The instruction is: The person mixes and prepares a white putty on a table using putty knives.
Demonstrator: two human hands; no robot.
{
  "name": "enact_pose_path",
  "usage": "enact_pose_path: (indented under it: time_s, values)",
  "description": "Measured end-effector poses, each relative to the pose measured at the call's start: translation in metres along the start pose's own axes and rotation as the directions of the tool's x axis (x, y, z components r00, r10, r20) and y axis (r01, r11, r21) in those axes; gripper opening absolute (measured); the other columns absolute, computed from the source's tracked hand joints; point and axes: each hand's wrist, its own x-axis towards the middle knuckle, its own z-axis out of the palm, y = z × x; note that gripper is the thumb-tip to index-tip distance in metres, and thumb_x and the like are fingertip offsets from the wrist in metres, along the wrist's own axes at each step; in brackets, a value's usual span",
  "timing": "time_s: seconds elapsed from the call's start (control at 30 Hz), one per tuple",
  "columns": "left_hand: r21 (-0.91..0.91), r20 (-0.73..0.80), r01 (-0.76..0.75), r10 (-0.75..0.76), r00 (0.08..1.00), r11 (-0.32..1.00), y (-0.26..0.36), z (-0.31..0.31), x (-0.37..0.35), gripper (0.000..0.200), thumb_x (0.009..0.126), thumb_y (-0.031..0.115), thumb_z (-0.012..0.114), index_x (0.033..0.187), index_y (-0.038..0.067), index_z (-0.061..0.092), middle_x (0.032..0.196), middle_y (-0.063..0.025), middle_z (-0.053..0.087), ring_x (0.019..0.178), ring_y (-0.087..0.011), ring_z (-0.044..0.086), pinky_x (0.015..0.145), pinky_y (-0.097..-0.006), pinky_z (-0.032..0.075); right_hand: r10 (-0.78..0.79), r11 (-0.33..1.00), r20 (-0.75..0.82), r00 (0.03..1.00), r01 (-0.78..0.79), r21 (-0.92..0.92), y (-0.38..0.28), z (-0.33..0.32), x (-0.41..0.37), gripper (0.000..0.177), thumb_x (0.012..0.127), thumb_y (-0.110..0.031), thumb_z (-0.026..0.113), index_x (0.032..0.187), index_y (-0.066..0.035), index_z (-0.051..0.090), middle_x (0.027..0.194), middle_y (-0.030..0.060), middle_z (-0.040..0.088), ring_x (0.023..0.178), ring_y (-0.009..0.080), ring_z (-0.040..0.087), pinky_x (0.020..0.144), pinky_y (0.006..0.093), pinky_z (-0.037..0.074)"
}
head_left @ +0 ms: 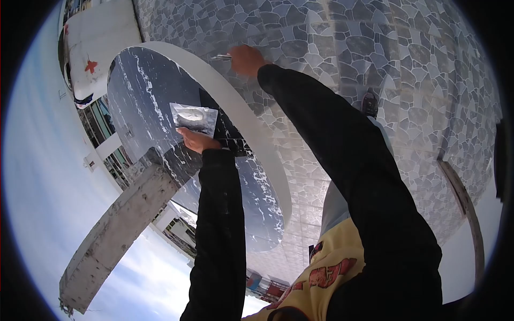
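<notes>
My left hand [198, 140] grips the lower edge of a flat square plate [194, 117] with a whitish, wet-looking paste smeared on it. The plate is over a large oval panel [147, 80] with a dark, white-streaked surface. Farther up and to the right, my right hand [248, 60] is closed around a small thin metal tool [221, 56], whose tip points left. The tool is beyond the panel's pale rim [214, 75], over the patterned floor, and its blade is hard to make out. Black sleeves cover both arms.
A rough concrete beam [115, 235] extends from the panel's lower left side. A pale slab [101, 45] with a red mark is at the top left. Stone-patterned tiles [364, 48] spread across the top and right. A curved brown strip [466, 208] lies at the right.
</notes>
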Motion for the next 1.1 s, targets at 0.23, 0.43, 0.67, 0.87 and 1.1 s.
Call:
enact_pose_path:
  time_s: [0.23,0.43,0.67,0.87,1.1]
  values:
    - [0.035,-0.026,-0.064,0.065,0.998,0.997,-0.007,0.001,0.007,0.079,0.097,0.058,0.043,0.114,-0.017,0.058,0.109,-0.0250,0.062,0.097,-0.0302,0.057,0.093,-0.0386,0.042,-0.084,0.996,0.092,0.992,0.087,-0.026,-0.005,0.018,0.022,0.025,0.082,-0.016,0.057,0.102,-0.009,0.068,0.098,0.0158,0.071,0.096,0.0364,0.067,0.086,0.0506,0.051]
    - [-0.029,0.014,0.037,-0.037,0.999,0.999,-0.003,0.001,0.004,0.081,0.095,0.061,0.046,0.121,-0.015,0.055,0.117,-0.0235,0.059,0.102,-0.0285,0.057,0.096,-0.0381,0.042,-0.066,0.996,0.060,0.996,0.070,-0.062,0.010,0.025,-0.004,0.027,0.080,-0.015,0.059,0.103,-0.010,0.071,0.090,0.0180,0.070,0.089,0.0372,0.068,0.081,0.0480,0.053]
    - [-0.007,0.035,-0.015,0.016,0.999,1.000,-0.007,0.000,0.008,0.084,0.094,0.063,0.046,0.121,-0.016,0.054,0.119,-0.0247,0.059,0.104,-0.0302,0.056,0.096,-0.0402,0.042,-0.114,0.993,0.218,0.969,0.120,-0.011,0.036,0.021,-0.118,0.025,0.079,-0.009,0.059,0.100,-0.005,0.071,0.092,0.0163,0.070,0.092,0.0348,0.067,0.080,0.0495,0.050]
    - [0.000,0.024,-0.049,0.049,0.998,0.999,0.011,0.004,-0.004,0.080,0.096,0.061,0.045,0.118,-0.016,0.057,0.114,-0.0242,0.061,0.098,-0.0296,0.057,0.093,-0.0396,0.043,0.101,0.992,0.241,0.965,-0.116,0.047,0.050,-0.010,-0.157,0.024,0.080,-0.011,0.060,0.099,-0.002,0.070,0.087,0.0197,0.068,0.086,0.0359,0.067,0.078,0.0471,0.051]
    - [0.007,-0.055,-0.057,0.058,0.997,0.998,-0.022,0.002,0.019,0.076,0.098,0.056,0.044,0.121,-0.016,0.056,0.112,-0.0239,0.062,0.101,-0.0279,0.060,0.091,-0.0381,0.046,-0.071,0.975,0.023,0.997,0.065,0.212,-0.003,-0.037,-0.011,0.026,0.087,-0.020,0.058,0.100,0.001,0.069,0.086,0.0226,0.068,0.081,0.0406,0.065,0.074,0.0480,0.050]
